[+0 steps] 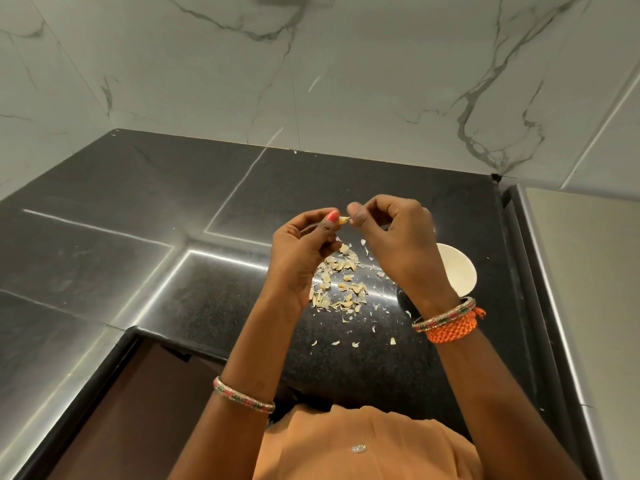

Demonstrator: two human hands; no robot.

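both forearms rise from the bottom of the view and meet above the middle of the black counter (173,202), wrists bent so that the two hands face each other. the left hand (304,251) is turned palm toward the person, its fingers (331,216) curled, and the thumb with a red-painted nail and the fingertips pinch one end of a small pale clove (343,221). the right hand (401,244) shows its back to the camera, fingers curled inward, and its thumb and forefinger pinch the other end of the clove. so both hands are closed on the same piece, held in the air between their fingertips, well above the counter.

the clove looks cream to light yellow; only a small part shows between the two thumbs, and whether any skin is left on it cannot be told.

under the hands a loose heap of dry, papery skins (341,282) lies on the counter, with smaller flakes scattered toward the near edge. a white bowl (459,271) stands on the counter just behind the right wrist, partly hidden by it. each wrist wears a beaded bangle (242,396), and the right wrist also has an orange thread band (453,329).
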